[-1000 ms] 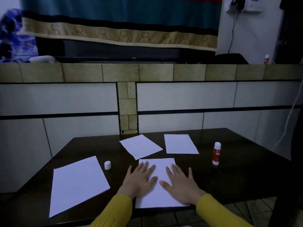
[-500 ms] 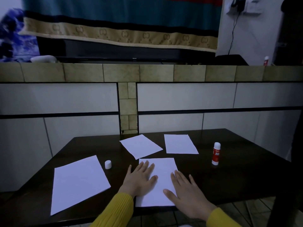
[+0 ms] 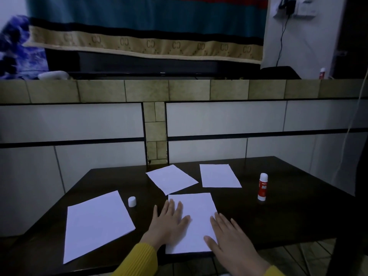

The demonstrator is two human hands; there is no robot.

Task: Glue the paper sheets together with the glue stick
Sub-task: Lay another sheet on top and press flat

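Note:
A white paper sheet [image 3: 196,214] lies at the near edge of the dark table [image 3: 288,220]. My left hand [image 3: 169,224] presses flat on its left side, fingers straight. My right hand [image 3: 231,238] lies flat over the sheet's right edge, partly on the table. A red and white glue stick [image 3: 262,187] stands upright to the right, apart from both hands. Its white cap [image 3: 132,201] sits left of the sheet. Two smaller sheets lie behind, one tilted [image 3: 171,181] and one straight [image 3: 219,176]. A large sheet [image 3: 95,226] lies at the left.
A tiled half wall [image 3: 179,120] rises just behind the table. A second glue stick [image 3: 322,73] stands on its ledge at the far right. A thin white cord [image 3: 352,120] hangs at the right side. Tiled floor shows below the table's near edge.
My right hand has slid right and toward me, from the middle of the sheet to its right edge. My left hand stays pressed in place.

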